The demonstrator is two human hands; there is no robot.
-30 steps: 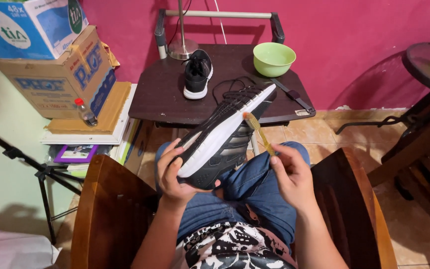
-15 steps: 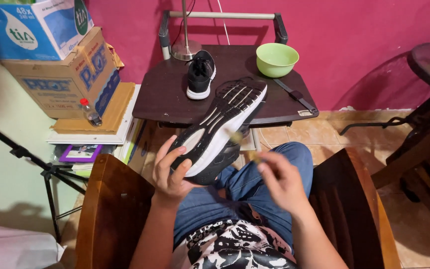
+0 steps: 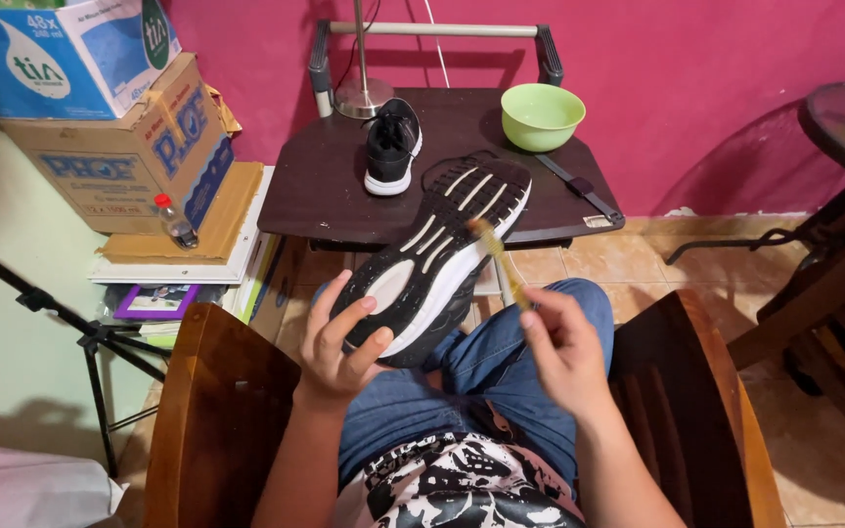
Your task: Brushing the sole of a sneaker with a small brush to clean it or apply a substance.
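Left hand: fingers wrapped around the heel of the shoe, over the lap.
Right hand: closed on a blurred brush, just right of the shoe.
Shoe: sole up, long axis diagonal, toe pointing up-right toward the table.
Brush tip: at the sole's forefoot edge.
Table: second shoe, green bowl.

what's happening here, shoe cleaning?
Looks like it. A seated person's left hand holds a black shoe sole-up over their lap, while the right hand holds a small brush with its tip against the sole's edge. The second shoe and a green bowl sit on the dark table ahead.
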